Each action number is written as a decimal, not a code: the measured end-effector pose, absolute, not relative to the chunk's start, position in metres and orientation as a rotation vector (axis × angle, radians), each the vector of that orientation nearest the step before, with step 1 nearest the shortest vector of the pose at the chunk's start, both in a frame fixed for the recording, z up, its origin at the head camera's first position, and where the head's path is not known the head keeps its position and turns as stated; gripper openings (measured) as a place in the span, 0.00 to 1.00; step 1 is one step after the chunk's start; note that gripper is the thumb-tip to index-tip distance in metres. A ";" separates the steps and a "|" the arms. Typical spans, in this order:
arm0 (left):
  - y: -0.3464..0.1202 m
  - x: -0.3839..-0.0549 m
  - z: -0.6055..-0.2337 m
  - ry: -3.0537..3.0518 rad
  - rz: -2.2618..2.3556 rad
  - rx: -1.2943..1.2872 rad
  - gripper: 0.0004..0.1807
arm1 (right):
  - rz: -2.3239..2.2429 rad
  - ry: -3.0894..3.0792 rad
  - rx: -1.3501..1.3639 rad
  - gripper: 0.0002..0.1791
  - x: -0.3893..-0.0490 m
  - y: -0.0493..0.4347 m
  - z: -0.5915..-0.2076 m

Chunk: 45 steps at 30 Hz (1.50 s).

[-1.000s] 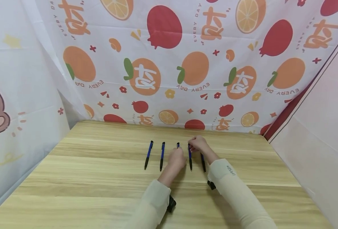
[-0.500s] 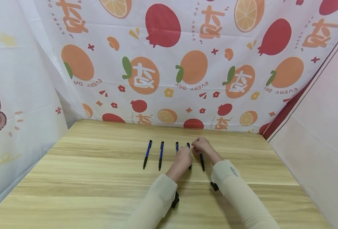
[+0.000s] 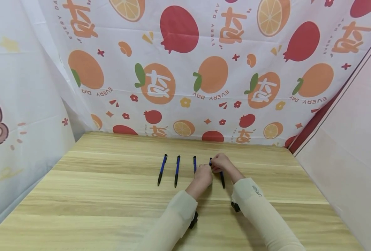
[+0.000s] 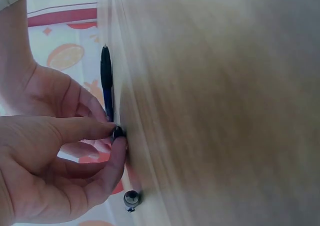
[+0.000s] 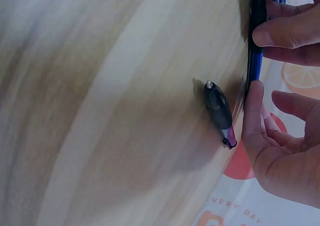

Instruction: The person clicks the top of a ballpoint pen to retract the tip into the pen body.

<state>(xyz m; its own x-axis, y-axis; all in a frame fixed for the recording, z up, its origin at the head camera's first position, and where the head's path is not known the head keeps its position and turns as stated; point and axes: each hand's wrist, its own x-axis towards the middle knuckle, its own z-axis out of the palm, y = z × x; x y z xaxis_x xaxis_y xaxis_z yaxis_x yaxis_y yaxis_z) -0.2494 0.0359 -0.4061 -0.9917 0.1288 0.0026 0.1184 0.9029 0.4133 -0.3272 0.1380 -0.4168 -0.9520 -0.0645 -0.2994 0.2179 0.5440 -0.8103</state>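
Pen four [image 5: 255,60], counted from the left in a row of five, is between the fingers of both hands. The left hand [image 3: 203,176] pinches its black grip, thumb and finger drawn narrow round it. The right hand [image 3: 221,163] has a fingertip touching its blue part, with another digit standing apart from that tip; whether the right fingers pinch it, I cannot tell.

Pen five [image 3: 222,180] lies on the table [image 3: 110,209] just beside the right fingers, partly under that hand in the head view. Pen three [image 3: 195,164] is just left of the left fingers, its lower part hidden by the hand. Farther left of those fingers lie pen two [image 3: 177,170] and pen one [image 3: 162,170], grips towards the person. Beyond the fingers hangs a fruit-printed cloth [image 3: 185,69].
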 end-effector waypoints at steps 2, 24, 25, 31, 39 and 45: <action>0.037 -0.250 -0.406 3.041 0.646 0.191 0.08 | -1.354 2.487 0.113 0.07 -0.328 0.138 -0.418; 0.015 -0.258 -0.412 2.777 1.204 0.102 0.12 | -1.672 2.246 0.277 0.18 -0.318 0.144 -0.399; 0.015 -0.257 -0.410 2.768 1.217 0.109 0.11 | -1.695 2.228 0.285 0.18 -0.319 0.144 -0.399; 0.014 -0.255 -0.406 2.766 1.273 0.157 0.07 | -1.844 2.122 0.322 0.21 -0.320 0.143 -0.394; 0.012 -0.251 -0.407 2.709 1.383 0.140 0.10 | -1.922 2.030 0.317 0.22 -0.320 0.141 -0.387; 0.008 -0.250 -0.414 2.325 1.755 0.123 0.14 | -1.904 2.023 0.284 0.22 -0.317 0.142 -0.380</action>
<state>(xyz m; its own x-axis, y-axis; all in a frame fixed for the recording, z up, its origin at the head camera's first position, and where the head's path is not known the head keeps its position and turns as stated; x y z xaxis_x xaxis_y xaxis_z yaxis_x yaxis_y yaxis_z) -0.2501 0.0082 -0.4138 -0.9711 0.2014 -0.1282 -0.0681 0.2809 0.9573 -0.3168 0.1418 -0.3799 -0.9196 -0.0901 -0.3823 0.3762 0.0780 -0.9233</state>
